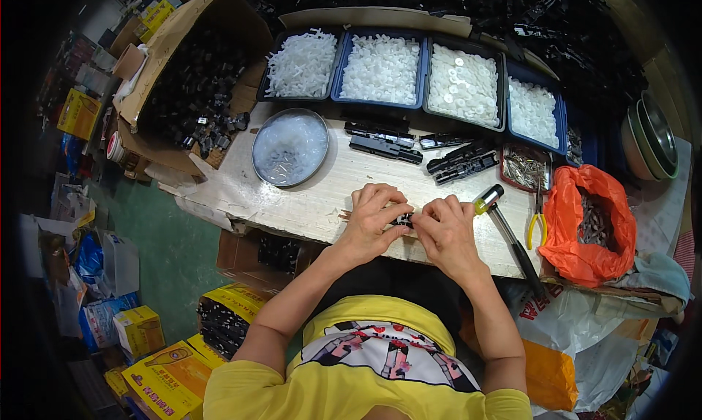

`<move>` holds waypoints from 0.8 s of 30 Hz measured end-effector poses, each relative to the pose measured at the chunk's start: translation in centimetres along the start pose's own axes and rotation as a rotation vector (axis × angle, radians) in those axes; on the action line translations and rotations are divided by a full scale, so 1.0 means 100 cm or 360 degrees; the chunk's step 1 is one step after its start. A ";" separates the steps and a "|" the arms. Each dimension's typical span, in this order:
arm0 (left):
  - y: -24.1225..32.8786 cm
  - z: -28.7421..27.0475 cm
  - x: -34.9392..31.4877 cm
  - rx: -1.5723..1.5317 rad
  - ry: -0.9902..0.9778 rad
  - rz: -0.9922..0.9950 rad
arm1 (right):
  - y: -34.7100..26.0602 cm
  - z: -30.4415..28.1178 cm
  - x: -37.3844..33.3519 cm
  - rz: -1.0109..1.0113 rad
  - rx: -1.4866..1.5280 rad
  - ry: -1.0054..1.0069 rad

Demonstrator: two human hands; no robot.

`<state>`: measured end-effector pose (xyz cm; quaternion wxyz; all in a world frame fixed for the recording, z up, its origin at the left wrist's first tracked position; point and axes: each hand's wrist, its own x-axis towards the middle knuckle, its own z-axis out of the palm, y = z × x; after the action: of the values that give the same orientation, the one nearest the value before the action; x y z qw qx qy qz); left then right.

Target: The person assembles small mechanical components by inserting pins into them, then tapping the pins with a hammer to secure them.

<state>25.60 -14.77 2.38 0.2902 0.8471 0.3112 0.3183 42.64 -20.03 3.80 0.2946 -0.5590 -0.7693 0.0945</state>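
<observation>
Near the front edge of the white worktable [219, 193], my left hand [373, 219] and my right hand [444, 233] meet over a small black part [402, 219]. Fingers of both hands pinch it from either side, so most of its shape is hidden. Just beyond lie several long black plastic assemblies [386, 143] and more of them [462, 162] to the right. A hammer [510, 233] with a yellow-ended head rests beside my right hand. Yellow-handled pliers [537, 226] lie farther right.
Bins of white plastic pieces [384, 69] line the back. A round metal dish [290, 148] stands left, near a carton of black parts [194, 98]. On the right are a tray of metal pins [525, 167], an orange bag of metal parts [559, 233] and stacked bowls [651, 138].
</observation>
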 end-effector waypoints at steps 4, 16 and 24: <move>-0.003 -0.004 0.001 -0.0069 -0.0074 -0.0096 | 0.001 -0.003 0.001 0.0017 0.0018 -0.0061; 0.030 -0.024 0.046 0.0743 -0.0832 -0.0008 | 0.060 -0.060 -0.011 0.0331 -0.0154 0.0322; 0.053 0.040 0.173 0.0683 -0.0510 0.0351 | 0.114 -0.076 -0.012 0.0738 -0.0713 0.0228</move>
<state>40.74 -7.01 9.78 0.1134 0.9574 0.2276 0.1368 56.30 -18.49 4.14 0.1884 -0.7755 -0.6004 -0.0521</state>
